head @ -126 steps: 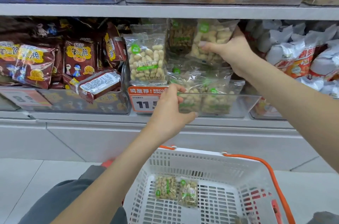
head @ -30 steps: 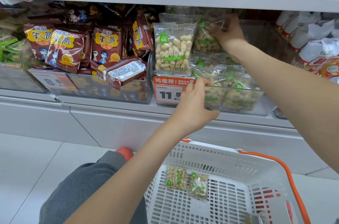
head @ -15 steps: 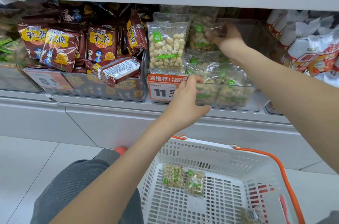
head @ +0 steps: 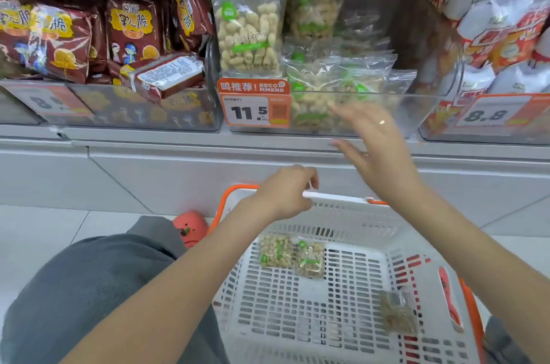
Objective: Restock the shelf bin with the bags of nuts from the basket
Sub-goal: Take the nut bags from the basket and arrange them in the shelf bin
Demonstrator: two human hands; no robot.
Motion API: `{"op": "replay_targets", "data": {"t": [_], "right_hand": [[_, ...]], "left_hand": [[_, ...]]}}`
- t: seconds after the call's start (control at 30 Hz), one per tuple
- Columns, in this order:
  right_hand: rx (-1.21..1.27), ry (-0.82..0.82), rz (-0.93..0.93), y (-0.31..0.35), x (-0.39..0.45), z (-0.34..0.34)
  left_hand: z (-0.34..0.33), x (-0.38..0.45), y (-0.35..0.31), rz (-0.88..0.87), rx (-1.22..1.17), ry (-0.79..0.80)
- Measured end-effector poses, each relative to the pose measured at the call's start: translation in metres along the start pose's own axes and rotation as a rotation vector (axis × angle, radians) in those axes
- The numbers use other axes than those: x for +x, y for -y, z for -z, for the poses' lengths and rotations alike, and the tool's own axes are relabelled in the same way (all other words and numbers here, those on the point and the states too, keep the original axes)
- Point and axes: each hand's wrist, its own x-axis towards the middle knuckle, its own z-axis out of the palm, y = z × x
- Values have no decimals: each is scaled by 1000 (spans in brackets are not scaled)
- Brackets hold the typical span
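Both my hands are empty, between shelf and basket. My right hand (head: pixel 376 152) is mid-frame, in front of the clear shelf bin (head: pixel 342 113), fingers (head: pixel 346 115) straight and spread, holding nothing, heavily motion-blurred. My left hand (head: pixel 284 194) sits just below and left of it, above the far rim of the white basket (head: pixel 336 197), fingers loosely curled; I can't tell whether it touches the rim, nothing visibly pinched.

Progress, my read: well along, not finished. The bin at centre frame already holds a good stock of the clear bags of nuts: one bag upright (head: pixel 248 27) at the bin's left front above the 11.5 price tag (head: pixel 256 107), more stacked behind and a flat pile (head: pixel 333 77) to its right. The right part of the bin looks bare. Left to do: two small bags of nuts (head: pixel 291 255) lie side by side at the upper left of the basket floor, and a third, darker packet (head: pixel 397 311) lies at the basket's lower right. So about three more transfers, judging by what shows.

Hard to make out: the darker packet is blurred, can't confirm it is the same product. The bin's back is dim, with reflections, so bag count there is unclear. The frame's lower edge cuts off the basket's near side, so more bags could sit out of view. Brown snack packs (head: pixel 131 27) fill the bin at left
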Motion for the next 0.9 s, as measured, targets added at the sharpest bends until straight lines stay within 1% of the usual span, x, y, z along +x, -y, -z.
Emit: {"op": "replay_targets", "data": {"t": [0.07, 0.13, 0.27, 0.3, 0.37, 0.4, 0.43, 0.5, 0.53, 0.57, 0.63, 0.7, 0.73, 0.8, 0.83, 0.9], "right_hand": [[6, 136, -32, -7, -51, -32], [5, 319, -120, -19, -101, -64], [0, 805, -480, -46, -182, -111], [-6, 879, -564, -53, -196, -122], [11, 955, -733, -62, -217, -143], [37, 962, -845, -65, -225, -154], [98, 939, -1003, -66, -229, -166], [260, 817, -1318, -63, -232, -187], [328, 740, -1427, -61, -233, -197], [361, 697, -1496, -59, -233, -206], [365, 636, -1572, -53, -232, -222], [371, 570, -1633, -50, -231, -233], [384, 547, -1662, -48, -231, -238], [404, 544, -1715, -47, -231, -242], [428, 548, -1733, -47, -232, -244], [486, 548, -1741, -47, -234, -245]], "left_hand": [[-33, 3, 19, 75, 101, 108], [-72, 5, 37, 169, 103, 190], [-155, 1, 72, 320, 105, 318], [-172, 0, 81, 348, 120, 323], [-199, -1, 97, 441, 99, 291], [-209, 1, 104, 520, 35, 240], [-215, 3, 107, 613, -51, 162], [-223, 9, 116, 850, -276, -8], [-229, 13, 122, 950, -386, -55], [-235, 15, 129, 1014, -447, -50], [-260, 18, 152, 1084, -466, 4], [-296, 20, 183, 1146, -488, -36], [-301, 20, 190, 1162, -481, -64], [-281, 20, 181, 1211, -516, -100], [-273, 21, 176, 1242, -542, -97], [-267, 25, 176, 1262, -510, -55]]}}
